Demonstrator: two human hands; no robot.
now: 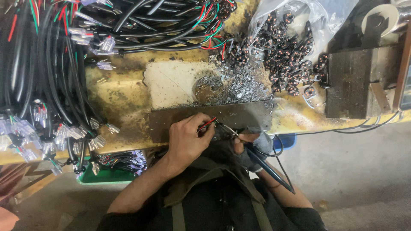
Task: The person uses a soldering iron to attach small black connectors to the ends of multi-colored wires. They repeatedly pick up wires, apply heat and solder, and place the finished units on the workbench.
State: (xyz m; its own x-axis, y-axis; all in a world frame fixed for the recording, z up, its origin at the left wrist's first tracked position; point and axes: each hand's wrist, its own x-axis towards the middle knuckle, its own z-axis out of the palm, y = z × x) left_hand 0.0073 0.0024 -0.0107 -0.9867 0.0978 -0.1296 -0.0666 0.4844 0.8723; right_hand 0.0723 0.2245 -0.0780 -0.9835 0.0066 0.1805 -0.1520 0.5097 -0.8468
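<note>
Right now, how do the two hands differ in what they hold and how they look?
The left hand is bare and pinches thin red and green wires at its fingertips; the right hand looks partly wrapped in grey cloth and grips a dark, pen-like tool with a cord. The left hand shows whole, while the right hand is mostly hidden. Both meet at the edge of the grey metal plate.

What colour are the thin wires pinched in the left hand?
Red and green, with a dark one beside them: the thin wires in the left hand, seen in the head view.
</note>
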